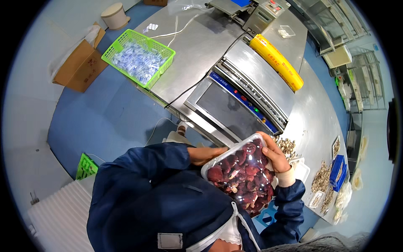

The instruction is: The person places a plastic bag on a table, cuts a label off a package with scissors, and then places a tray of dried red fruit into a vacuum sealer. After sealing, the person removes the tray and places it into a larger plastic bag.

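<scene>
A white tray of dark red mushrooms (pixel 245 174) under shiny clear film is held tilted in front of my chest. My right hand (pixel 275 156) grips its right upper edge, with the thumb on the film side. Against the tray's left upper edge lies my left hand (pixel 206 154), its fingertips partly hidden behind the rim. Just beyond the tray is a film wrapping machine (pixel 228 110) with a dark flat plate and a blue button strip. A yellow roll of film (pixel 277 62) rests along the machine's far side.
A green basket of small sachets (pixel 167 52) stands on the steel table (pixel 184 54) at the far left. To the right are loose mushrooms (pixel 321 176), a blue box (pixel 338 171) and an empty-looking white tray (pixel 300 170). A black cable (pixel 189 89) crosses the table; a cardboard box (pixel 82 67) sits beyond.
</scene>
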### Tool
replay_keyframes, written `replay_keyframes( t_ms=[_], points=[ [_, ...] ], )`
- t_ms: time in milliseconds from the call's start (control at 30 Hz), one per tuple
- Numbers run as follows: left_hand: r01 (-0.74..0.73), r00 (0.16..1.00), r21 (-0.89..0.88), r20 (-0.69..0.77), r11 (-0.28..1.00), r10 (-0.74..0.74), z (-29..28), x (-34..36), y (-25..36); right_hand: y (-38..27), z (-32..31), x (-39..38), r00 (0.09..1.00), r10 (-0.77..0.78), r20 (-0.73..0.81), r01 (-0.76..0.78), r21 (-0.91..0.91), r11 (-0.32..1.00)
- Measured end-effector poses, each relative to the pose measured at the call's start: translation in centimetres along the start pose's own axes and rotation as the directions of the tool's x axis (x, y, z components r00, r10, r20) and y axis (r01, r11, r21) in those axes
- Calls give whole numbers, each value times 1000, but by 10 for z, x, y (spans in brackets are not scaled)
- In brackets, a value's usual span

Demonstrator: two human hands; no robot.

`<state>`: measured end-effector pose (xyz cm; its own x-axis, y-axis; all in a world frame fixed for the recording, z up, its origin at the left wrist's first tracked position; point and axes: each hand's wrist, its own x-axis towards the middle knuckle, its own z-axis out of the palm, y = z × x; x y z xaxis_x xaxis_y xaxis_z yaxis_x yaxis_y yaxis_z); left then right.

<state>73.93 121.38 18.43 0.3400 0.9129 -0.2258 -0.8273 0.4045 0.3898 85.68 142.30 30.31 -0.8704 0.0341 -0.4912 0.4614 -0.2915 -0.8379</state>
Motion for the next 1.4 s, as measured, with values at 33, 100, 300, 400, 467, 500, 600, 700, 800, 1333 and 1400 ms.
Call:
replay_keyframes(
  t_ms=[33,100,300,400,467,500,600,700,800,1333,1400],
  points=[
    [41,997,19,-61,999,-40,-4,-10,-2,1,-1,-2,1000,-6,-14,6,21,1000],
    [69,993,172,-109,983,-51,-20,-27,-6,1,-2,-5,999,-16,-33,17,38,999],
    [-91,911,570,-283,816,300,-116,-52,-15,3,-12,-5,996,-43,-76,45,25,999],
    [-154,588,674,-525,722,615,-161,-94,21,-3,-10,-6,997,-50,-59,54,69,996],
    [-21,331,775,-590,631,736,-172,-119,70,-4,-12,-2,998,-50,-36,52,62,997],
    [126,294,790,-607,599,738,-168,-128,100,-6,-11,-1,998,-50,-40,52,52,997],
    [763,254,643,-200,-69,946,-157,-132,147,-11,-10,4,998,-57,-40,58,14,998],
    [870,399,260,128,-419,908,-114,-114,184,-15,-14,6,998,-50,-43,49,-21,999],
    [349,484,916,4,-198,875,-55,-69,171,-21,-12,7,997,-72,-37,70,-55,996],
    [-307,832,723,-113,619,544,-4,36,56,-32,-11,17,992,-123,-19,120,-108,987],
    [-215,961,142,-143,966,235,3,38,51,-31,-12,18,992,-124,-10,122,-116,986]
  ],
)
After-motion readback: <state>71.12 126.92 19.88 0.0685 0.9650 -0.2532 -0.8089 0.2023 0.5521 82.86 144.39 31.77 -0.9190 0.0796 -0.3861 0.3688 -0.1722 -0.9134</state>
